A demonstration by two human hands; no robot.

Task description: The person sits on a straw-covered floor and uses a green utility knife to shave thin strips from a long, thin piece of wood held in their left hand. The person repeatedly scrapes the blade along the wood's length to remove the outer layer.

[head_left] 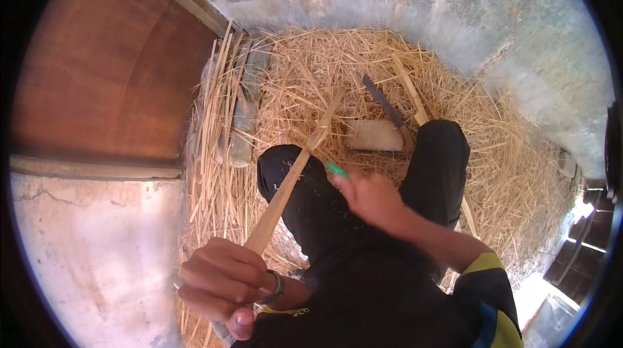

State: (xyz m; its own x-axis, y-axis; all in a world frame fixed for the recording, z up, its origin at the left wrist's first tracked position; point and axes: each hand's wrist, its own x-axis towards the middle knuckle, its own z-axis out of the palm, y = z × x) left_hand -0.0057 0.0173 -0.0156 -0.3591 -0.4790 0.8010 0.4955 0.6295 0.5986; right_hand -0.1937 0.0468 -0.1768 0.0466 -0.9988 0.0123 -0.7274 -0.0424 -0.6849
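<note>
My left hand [224, 276] is closed around the lower end of a long, pale bamboo strip [285, 192]. The strip slants up and away across my left knee, with a node near its far part. My right hand [373, 198] is closed beside my left thigh, gripping a small green-ended tool [336, 169]. Only its green end shows past the thumb, so its kind cannot be made out. Pale shavings lie on the dark trouser leg [292, 169] under the strip.
Straw-like shavings [311, 56] cover the floor. Ahead of my knees lie a pale wooden block [375, 135], a dark-bladed cutting tool [383, 98] and another bamboo strip [409, 85]. Thin strips [217, 108] are heaped at left, beside a brown door panel [110, 75]. A stained wall [467, 10] stands behind.
</note>
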